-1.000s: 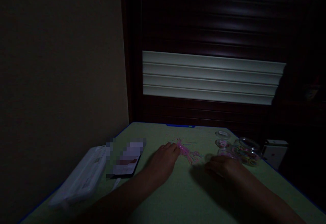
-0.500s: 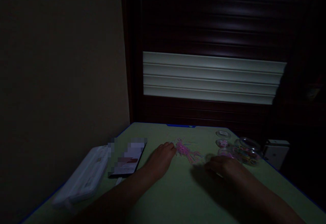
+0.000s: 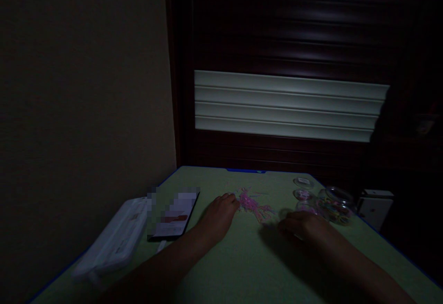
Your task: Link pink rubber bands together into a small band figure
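My left hand [image 3: 221, 211] rests on the table at the left edge of a loose pile of thin pink strands or small bands [image 3: 251, 204]. Its fingers lie low and slightly bent, with the fingertips by the pile; nothing shows in them. To the right of the pile, my right hand [image 3: 304, 225] hovers over the table and casts a shadow. Its fingers are curled together towards the thumb, and whatever they hold is too dark to make out. A faint clear round rim [image 3: 284, 213] shows just behind these fingers.
Beyond my right hand stand a clear jar of coloured bands [image 3: 335, 206] and several small round clear containers [image 3: 303, 195]. A phone or tablet [image 3: 175, 216] and a long white case [image 3: 114, 239] lie at the left. The green table [image 3: 221, 276] has blue edges; a white box [image 3: 375, 207] is past its right edge.
Both hands keep nearly the same place and pose. The pile and the containers look unchanged.
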A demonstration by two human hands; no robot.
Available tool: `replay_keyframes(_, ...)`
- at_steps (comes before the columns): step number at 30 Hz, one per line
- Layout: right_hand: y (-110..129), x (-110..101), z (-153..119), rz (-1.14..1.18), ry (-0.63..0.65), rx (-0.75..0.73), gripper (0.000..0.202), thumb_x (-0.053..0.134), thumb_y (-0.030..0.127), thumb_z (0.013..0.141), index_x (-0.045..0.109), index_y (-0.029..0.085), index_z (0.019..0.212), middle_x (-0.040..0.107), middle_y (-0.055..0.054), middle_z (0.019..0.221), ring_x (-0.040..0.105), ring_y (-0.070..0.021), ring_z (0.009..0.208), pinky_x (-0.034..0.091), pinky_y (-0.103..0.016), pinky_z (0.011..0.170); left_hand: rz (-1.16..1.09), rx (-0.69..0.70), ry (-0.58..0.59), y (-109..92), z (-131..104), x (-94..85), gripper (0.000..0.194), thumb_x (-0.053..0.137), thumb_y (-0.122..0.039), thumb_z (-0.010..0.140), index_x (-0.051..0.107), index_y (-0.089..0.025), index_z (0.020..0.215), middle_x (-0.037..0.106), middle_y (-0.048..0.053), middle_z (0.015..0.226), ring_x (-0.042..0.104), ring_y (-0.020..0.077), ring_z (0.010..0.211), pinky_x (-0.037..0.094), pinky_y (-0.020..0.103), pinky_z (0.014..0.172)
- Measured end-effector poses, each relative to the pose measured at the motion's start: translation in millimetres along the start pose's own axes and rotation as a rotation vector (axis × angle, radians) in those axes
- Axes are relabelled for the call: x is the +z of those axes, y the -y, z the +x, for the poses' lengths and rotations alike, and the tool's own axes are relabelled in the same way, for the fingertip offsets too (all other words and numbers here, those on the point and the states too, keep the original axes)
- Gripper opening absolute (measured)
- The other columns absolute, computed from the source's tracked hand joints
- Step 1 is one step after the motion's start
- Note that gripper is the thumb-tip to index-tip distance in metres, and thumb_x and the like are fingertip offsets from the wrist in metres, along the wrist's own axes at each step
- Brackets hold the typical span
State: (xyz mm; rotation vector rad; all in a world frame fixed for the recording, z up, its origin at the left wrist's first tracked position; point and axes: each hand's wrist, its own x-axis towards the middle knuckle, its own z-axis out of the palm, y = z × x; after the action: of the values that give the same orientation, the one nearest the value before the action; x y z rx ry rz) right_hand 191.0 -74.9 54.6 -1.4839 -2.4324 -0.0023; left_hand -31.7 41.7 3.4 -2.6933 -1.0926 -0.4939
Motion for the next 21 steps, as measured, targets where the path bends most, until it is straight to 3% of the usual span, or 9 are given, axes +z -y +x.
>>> replay_keyframes(11, -1.5, 1.3, -0.9, 0.011, -0.003, 0.013, 0.018, 0.044, 0.015, 0.083, 0.06, 0.019, 0.074, 0.06, -0.001, 0.075, 0.052, -0.0113, 0.066, 0.034, -0.022, 0.06, -0.006, -0.052, 0.009, -1.8, 2.7, 1.0, 0.023, 0.038, -0.004, 0.084, 0.057, -0.016, 0.089, 0.057, 0.006, 0.094, 0.05, 0.018, 0.089, 0.039, 0.03, 0.082)
replay_keyframes(21, -4.0, 2.6, 0.2, 0.017, 0.001, 0.011, 0.017, 0.045, 0.013, 0.081, 0.058, 0.019, 0.072, 0.059, -0.001, 0.074, 0.051, -0.0105, 0.064, 0.033, -0.022, 0.058, 0.026, -0.063, -0.106, -2.6, 1.8, 2.6, 0.022, 0.039, -0.003, 0.084, 0.055, -0.015, 0.092, 0.054, 0.006, 0.098, 0.048, 0.019, 0.091, 0.041, 0.03, 0.078)
